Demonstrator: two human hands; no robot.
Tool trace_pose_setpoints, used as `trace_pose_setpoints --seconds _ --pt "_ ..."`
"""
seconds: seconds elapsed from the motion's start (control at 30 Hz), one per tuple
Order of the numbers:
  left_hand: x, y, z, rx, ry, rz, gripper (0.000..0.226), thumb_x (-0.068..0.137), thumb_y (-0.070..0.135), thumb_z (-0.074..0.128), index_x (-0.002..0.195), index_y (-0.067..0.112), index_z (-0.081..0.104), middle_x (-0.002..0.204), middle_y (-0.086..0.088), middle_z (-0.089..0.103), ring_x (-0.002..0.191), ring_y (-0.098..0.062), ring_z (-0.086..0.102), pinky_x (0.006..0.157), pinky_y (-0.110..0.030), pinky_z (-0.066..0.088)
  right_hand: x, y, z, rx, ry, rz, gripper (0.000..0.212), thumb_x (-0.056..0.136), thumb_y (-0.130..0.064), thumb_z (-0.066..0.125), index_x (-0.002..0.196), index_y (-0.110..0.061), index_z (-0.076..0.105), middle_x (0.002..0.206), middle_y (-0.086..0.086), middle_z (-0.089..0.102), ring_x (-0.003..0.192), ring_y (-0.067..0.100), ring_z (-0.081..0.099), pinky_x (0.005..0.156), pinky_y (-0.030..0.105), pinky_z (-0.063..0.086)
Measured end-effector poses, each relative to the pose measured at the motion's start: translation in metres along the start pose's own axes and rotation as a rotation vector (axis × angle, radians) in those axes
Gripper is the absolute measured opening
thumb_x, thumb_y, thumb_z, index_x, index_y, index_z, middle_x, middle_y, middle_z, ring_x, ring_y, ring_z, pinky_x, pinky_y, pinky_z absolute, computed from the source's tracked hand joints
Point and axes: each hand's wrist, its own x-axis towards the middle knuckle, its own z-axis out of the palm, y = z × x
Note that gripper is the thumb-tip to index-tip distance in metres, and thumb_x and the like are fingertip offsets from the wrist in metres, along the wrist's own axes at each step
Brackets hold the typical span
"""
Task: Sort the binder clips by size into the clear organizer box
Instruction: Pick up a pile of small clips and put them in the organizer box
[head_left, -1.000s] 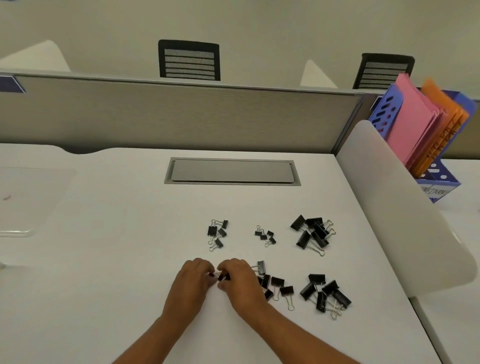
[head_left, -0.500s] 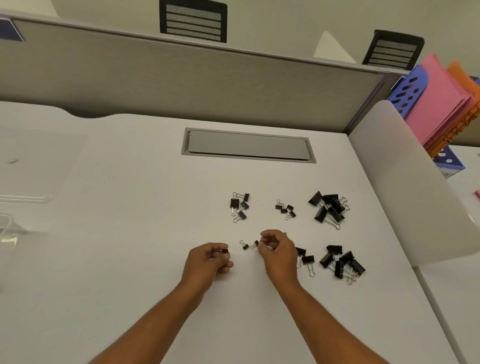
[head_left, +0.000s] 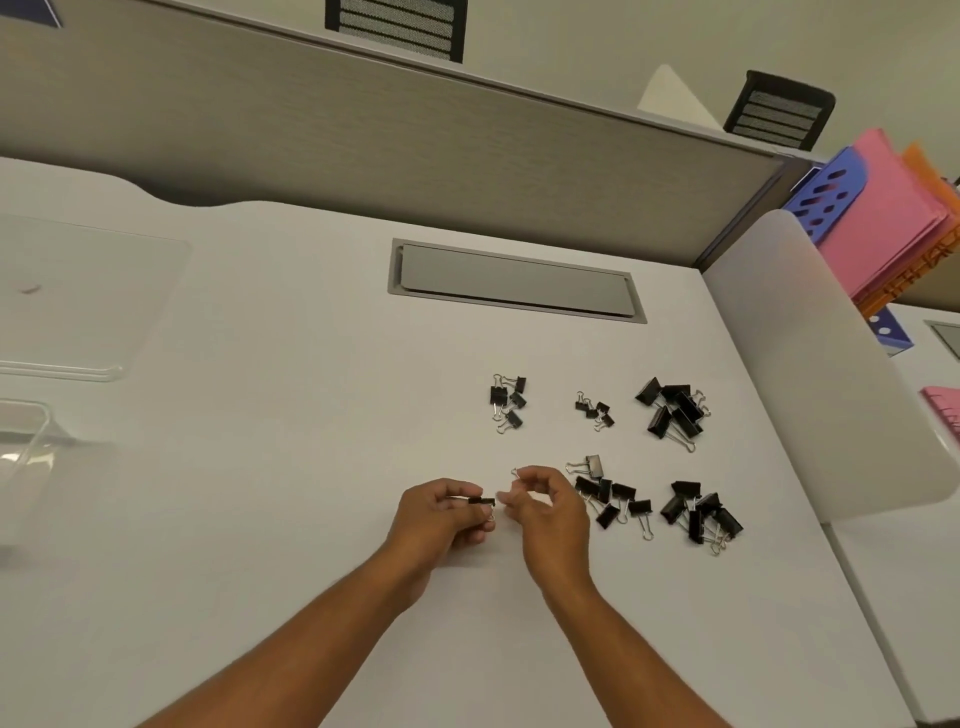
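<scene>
Five loose heaps of binder clips (head_left: 673, 413), two hands (head_left: 441, 512), two chair backs (head_left: 395, 26).

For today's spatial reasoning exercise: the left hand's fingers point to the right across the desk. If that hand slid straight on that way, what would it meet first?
Most likely the right hand, whose fingertips lie just beyond the binder clip that the left hand pinches. Depth is hard to judge from one view.

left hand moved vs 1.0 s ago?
Yes. The left hand pinching a clip has parted from the right hand, shifting left, away from the near clip pile.
</scene>
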Motion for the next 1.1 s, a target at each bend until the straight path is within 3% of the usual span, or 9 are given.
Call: trace_pose_setpoints --seconds 0.07,0.2,0.3,0.43,0.67,0.77,0.87,1.0,1.1 --pt "-0.002 0.003 -0.006 -0.010 0.003 -0.009 0.025 0.085 -0.005 0.078 0.108 -0.004 0.069 0.085 -0.017 0.075 0.080 -0.028 0.076 0.067 -0.030 0.060 0.011 0.010 -0.007 -0.300 0.053 -0.193 0.025 0.097 -0.001 0.061 0.111 -0.020 0.068 0.105 -0.011 0.069 0.098 0.010 0.068 0.092 0.031 0.056" --pt "-0.010 0.005 -0.016 -0.049 -0.041 -0.029 0.019 0.089 -0.005 0.071 0.107 -0.002 0.070 0.090 -0.016 0.075 0.093 -0.036 0.077 0.077 -0.036 0.063 0.037 0.024 -0.019 -0.755 -0.027 -0.359 0.045 0.097 0.004 0.053 0.137 -0.014 0.061 0.133 0.002 0.064 0.123 0.024 0.055 0.113 0.014 0.023" --pt "-0.015 0.002 -0.022 -0.052 -0.056 -0.023 0.018 0.090 -0.008 0.069 0.108 -0.003 0.070 0.090 -0.016 0.073 0.096 -0.037 0.077 0.081 -0.037 0.064 0.046 0.024 -0.018 -0.852 -0.079 -0.370 0.042 0.098 -0.003 0.053 0.138 -0.012 0.062 0.119 0.009 0.071 0.113 0.026 0.062 0.100 0.033 0.048" --pt "-0.020 -0.002 -0.029 -0.068 -0.036 -0.022 0.021 0.088 -0.009 0.073 0.108 -0.004 0.070 0.092 -0.019 0.073 0.096 -0.038 0.077 0.081 -0.035 0.065 0.050 0.023 -0.018 -0.868 -0.033 -0.405 0.029 0.094 0.001 0.062 0.120 -0.007 0.070 0.103 0.011 0.075 0.097 0.030 0.068 0.085 0.040 0.055" --pt "-0.033 -0.002 -0.036 -0.070 -0.014 -0.003 0.024 0.088 -0.003 0.076 0.110 -0.003 0.069 0.090 -0.018 0.075 0.086 -0.029 0.076 0.077 -0.032 0.064 0.034 0.015 -0.029 -0.567 -0.006 -0.185 0.025 0.088 0.002 0.067 0.107 -0.012 0.072 0.087 -0.002 0.065 0.082 0.017 0.062 0.081 0.029 0.051" --pt "-0.039 -0.001 -0.035 -0.061 0.028 0.022 0.024 0.087 -0.001 0.078 0.109 -0.003 0.069 0.093 -0.021 0.075 0.083 -0.028 0.076 0.075 -0.032 0.064 0.015 0.005 -0.025 -0.022 0.053 0.135 0.020 0.091 0.004 0.064 0.104 -0.009 0.072 0.084 0.003 0.065 0.072 0.015 0.068 0.075 0.030 0.056" --pt "-0.048 0.000 -0.030 -0.026 0.092 0.053 0.024 0.086 0.000 0.080 0.107 -0.002 0.068 0.088 -0.018 0.075 0.080 -0.027 0.076 0.073 -0.031 0.063 -0.010 -0.004 -0.018 0.446 -0.056 0.415 0.012 0.096 0.006 0.061 0.102 0.002 0.070 0.083 0.013 0.069 0.075 0.021 0.071 0.080 0.031 0.061" --pt "-0.060 -0.007 -0.024 0.027 0.123 0.073 0.024 0.087 0.001 0.079 0.108 -0.002 0.069 0.082 -0.015 0.075 0.080 -0.027 0.076 0.074 -0.032 0.062 -0.033 0.001 -0.010 0.533 -0.189 0.499 0.013 0.097 0.007 0.056 0.098 0.002 0.068 0.084 0.013 0.070 0.081 0.027 0.072 0.072 0.034 0.060" --pt "-0.066 -0.016 -0.021 0.055 0.143 0.047 0.022 0.090 0.002 0.076 0.112 0.001 0.070 0.088 -0.016 0.074 0.084 -0.026 0.076 0.079 -0.032 0.063 -0.020 0.006 -0.019 0.366 -0.123 0.380 0.024 0.097 0.006 0.044 0.094 -0.006 0.064 0.078 0.009 0.063 0.064 0.019 0.060 0.057 0.028 0.049"
